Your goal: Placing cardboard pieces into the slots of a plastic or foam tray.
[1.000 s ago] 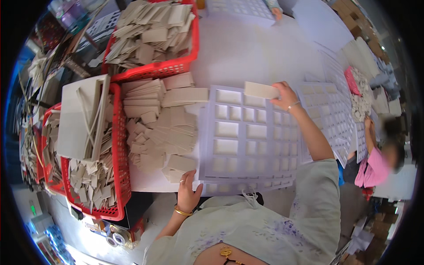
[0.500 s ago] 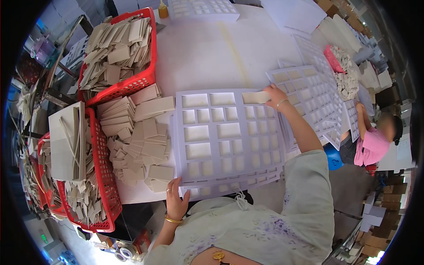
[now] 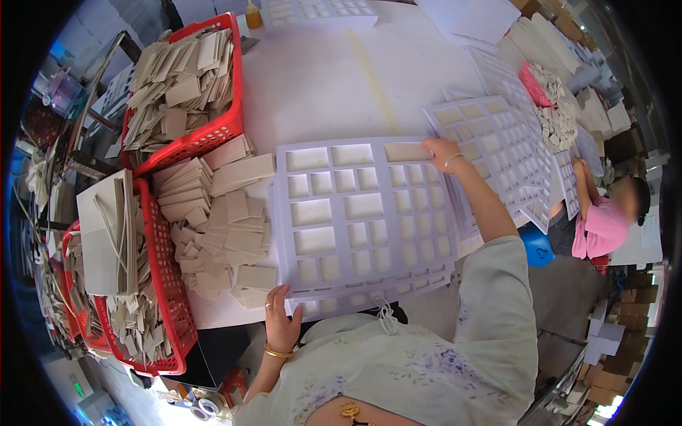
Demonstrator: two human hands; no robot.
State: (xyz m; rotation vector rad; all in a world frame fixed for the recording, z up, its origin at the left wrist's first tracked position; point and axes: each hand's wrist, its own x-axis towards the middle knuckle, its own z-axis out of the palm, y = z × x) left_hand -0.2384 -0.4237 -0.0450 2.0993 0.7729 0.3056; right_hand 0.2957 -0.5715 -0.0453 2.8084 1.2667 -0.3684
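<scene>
A white tray with a grid of rectangular cells (image 3: 337, 181) lies at the front of the table, on top of others like it. A grey-beige cardboard strip (image 3: 406, 152) lies in the long cell at its far right corner. My right hand (image 3: 443, 153) is closed at the right end of that strip, fingertips bent down on it. At the tray's near left corner rests my left hand (image 3: 283, 326), its fingers stretched out and the thumb apart. Left of the tray, loose cardboard pieces (image 3: 234, 224) are spread in overlapping rows.
Red plastic baskets (image 3: 240, 85) filled with cardboard pieces line the left side. More gridded trays (image 3: 483, 131) overlap at the right, and a stack of them (image 3: 320, 15) stands at the far edge beside a yellow bottle (image 3: 253, 15). A person in pink (image 3: 598, 226) works at the right.
The cardboard strip has gone from lying slightly askew over the far right cell to sitting down within it. My right hand stays at its end; the left has hardly moved.
</scene>
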